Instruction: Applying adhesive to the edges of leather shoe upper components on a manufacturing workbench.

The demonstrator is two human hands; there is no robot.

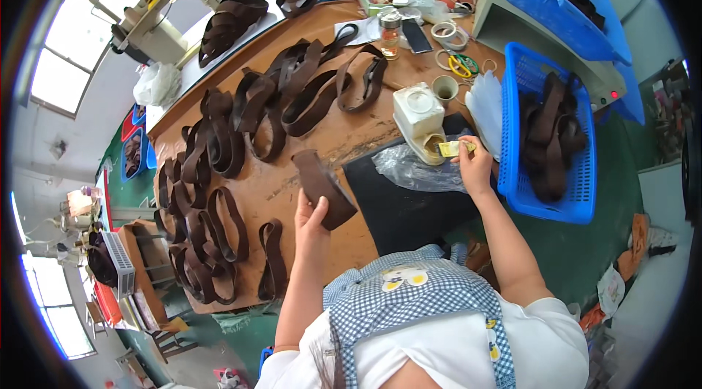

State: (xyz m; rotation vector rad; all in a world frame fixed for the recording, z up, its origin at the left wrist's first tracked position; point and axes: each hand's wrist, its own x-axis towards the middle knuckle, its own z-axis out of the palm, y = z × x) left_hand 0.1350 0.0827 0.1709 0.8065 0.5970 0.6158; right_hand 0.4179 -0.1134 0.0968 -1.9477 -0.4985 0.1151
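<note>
My left hand (311, 222) is closed round a dark brown strap (320, 183), a wide band held up over the table's near edge. Between the fingers of my right hand (474, 162) is a small flat yellowish piece (455, 148), perhaps a glue spreader; its exact kind does not show. Its tip is beside the mouth of a white cut-open plastic jug (418, 117) with yellowish residue inside. Below the jug lies crumpled clear plastic (409, 170) on a black mat (387, 206).
Many brown strap loops (227, 133) cover the table's left and middle. At my right stands a blue basket (553, 202) with more straps. Scissors (461, 66), a tape roll (444, 88), a glass jar (390, 34) and a phone (417, 36) sit toward the back.
</note>
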